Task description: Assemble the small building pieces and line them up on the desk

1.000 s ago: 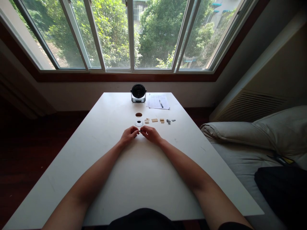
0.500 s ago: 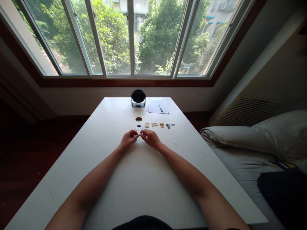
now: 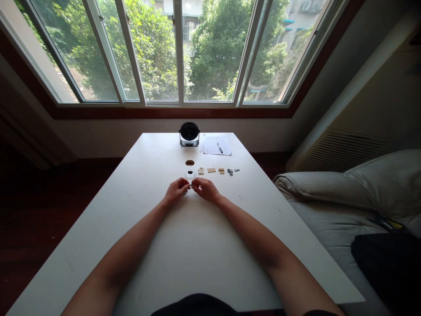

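Note:
My left hand (image 3: 176, 190) and my right hand (image 3: 206, 189) meet over the white table, fingertips pinched together. Between them is a small light-grey piece (image 3: 191, 185), held from both sides and mostly covered by the fingers. Under the left fingertips another bit of grey (image 3: 186, 192) shows, too small to make out. Just beyond the hands lies a white ring-shaped disc (image 3: 186, 175). To its right runs a row of small toy-brick-like pieces: pale tan ones (image 3: 201, 171), a tan group (image 3: 211, 170), more tan ones (image 3: 221, 171), dark grey ones (image 3: 230, 172) and a flat grey one (image 3: 237, 170).
A round hole (image 3: 190, 163) opens in the white table (image 3: 197, 245) beyond the disc. At the far edge stand a black fan (image 3: 189, 131) and, right of it, papers (image 3: 210, 148) with a pen (image 3: 219, 148). A sofa (image 3: 315, 188) flanks the right side.
Both hands stay together at the same spot, with only a slight turn of the fingers around the small piece. The whole view has shifted by a tiny amount.

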A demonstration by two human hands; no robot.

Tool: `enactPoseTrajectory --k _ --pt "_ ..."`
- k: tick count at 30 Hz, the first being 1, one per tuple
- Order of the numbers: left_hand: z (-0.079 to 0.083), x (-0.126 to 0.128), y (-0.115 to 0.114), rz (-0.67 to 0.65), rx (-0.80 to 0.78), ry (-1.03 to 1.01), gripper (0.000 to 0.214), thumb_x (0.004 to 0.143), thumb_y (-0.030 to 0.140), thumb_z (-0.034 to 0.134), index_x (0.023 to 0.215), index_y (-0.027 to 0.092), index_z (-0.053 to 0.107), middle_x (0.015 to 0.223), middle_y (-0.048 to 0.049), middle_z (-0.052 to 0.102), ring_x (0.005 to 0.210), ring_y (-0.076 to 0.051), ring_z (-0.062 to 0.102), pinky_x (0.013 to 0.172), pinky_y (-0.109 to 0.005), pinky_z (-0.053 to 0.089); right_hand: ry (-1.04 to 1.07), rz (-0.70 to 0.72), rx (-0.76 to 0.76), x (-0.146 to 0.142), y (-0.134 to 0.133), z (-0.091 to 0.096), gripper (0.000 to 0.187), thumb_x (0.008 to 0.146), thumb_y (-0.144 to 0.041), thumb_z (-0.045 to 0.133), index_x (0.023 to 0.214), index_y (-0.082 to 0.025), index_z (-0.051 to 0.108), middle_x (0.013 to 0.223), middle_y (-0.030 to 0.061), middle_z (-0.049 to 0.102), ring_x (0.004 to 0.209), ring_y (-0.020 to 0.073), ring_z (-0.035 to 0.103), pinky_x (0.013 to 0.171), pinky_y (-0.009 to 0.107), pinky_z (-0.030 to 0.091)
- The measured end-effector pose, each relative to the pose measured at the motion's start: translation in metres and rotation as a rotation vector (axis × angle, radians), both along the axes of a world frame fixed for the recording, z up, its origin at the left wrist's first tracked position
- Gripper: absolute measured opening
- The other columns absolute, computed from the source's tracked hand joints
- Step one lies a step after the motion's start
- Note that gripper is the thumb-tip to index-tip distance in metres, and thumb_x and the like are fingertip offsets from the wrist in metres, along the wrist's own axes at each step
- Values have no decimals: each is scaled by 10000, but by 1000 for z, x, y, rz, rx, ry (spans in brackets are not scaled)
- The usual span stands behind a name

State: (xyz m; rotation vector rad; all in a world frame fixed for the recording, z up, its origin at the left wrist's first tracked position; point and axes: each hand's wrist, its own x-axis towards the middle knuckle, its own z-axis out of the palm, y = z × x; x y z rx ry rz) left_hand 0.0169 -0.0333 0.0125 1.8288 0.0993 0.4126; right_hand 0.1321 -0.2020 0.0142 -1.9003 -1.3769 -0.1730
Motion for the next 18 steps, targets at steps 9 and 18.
enactPoseTrajectory --k 9,18 --pt "-5 1 2 55 61 -23 280 808 433 697 924 187 632 754 -4 659 644 -126 581 593 -244 444 -36 -11 -15 4 -1 -1 96 925 -305 627 941 -223 675 833 16 676 712 135 580 691 248 415" --pt "-2 1 1 16 40 9 248 833 418 666 921 188 630 800 -30 707 682 -146 624 639 -263 472 4 7 0 3 0 -3 59 910 -261 611 956 -236 638 842 4 677 700 133 576 680 240 424"
